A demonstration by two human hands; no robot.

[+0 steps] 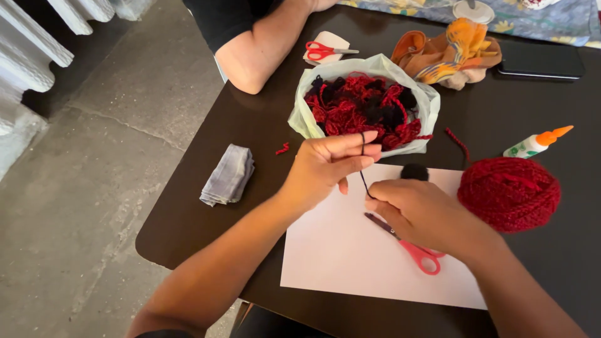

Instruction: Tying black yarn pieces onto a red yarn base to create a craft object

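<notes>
Yarn (362, 178) taut, I see | left hand (325, 168) pinching strand | right hand (421, 213) clenched on scissors (410, 247) | advice: keep tension, snip cleanly mid-frame

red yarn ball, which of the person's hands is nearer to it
Right. The right hand lies on the white paper just beside the red yarn ball, over the pink-handled scissors. The left hand is farther off, by the bag of yarn scraps.
</notes>
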